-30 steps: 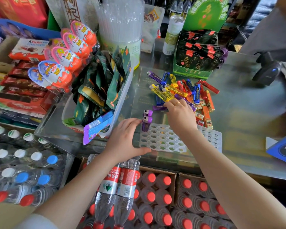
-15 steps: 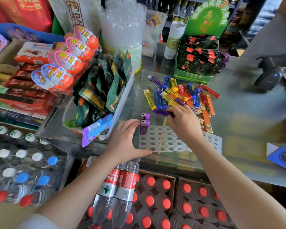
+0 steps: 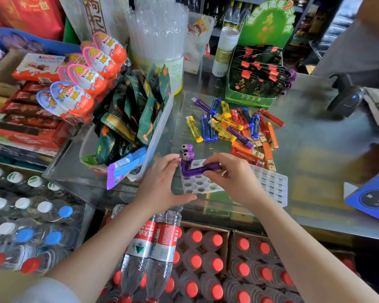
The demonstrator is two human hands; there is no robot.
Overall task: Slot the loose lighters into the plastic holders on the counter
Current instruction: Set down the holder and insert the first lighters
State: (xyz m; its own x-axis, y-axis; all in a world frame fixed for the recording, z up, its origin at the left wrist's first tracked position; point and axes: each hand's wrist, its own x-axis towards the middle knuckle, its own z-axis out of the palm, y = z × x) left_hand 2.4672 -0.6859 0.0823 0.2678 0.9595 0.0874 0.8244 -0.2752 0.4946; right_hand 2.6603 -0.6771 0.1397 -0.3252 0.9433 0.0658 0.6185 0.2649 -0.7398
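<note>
A white plastic holder (image 3: 197, 184) with round slots lies on the glass counter near its front edge. Two purple lighters (image 3: 186, 152) stand upright in its far-left corner. My right hand (image 3: 234, 176) is shut on a third purple lighter (image 3: 202, 169), held lying sideways over the holder, its tip next to the standing ones. My left hand (image 3: 162, 182) grips the holder's left edge with fingers spread around it. A second white holder (image 3: 271, 184) lies to the right. A pile of loose lighters (image 3: 234, 127), yellow, blue, purple, red and orange, lies behind the holders.
A clear tub of green snack packets (image 3: 136, 119) stands left of the holder. A green display box (image 3: 256, 84) and a jar of straws (image 3: 160, 40) stand behind the pile. A barcode scanner (image 3: 348, 99) sits far right; a blue box (image 3: 374, 200) near right. Bottled water is stacked below the counter.
My right hand picked a purple lighter from the pile and carried it toward me, over the holder. My left hand stayed on the holder's left edge.
</note>
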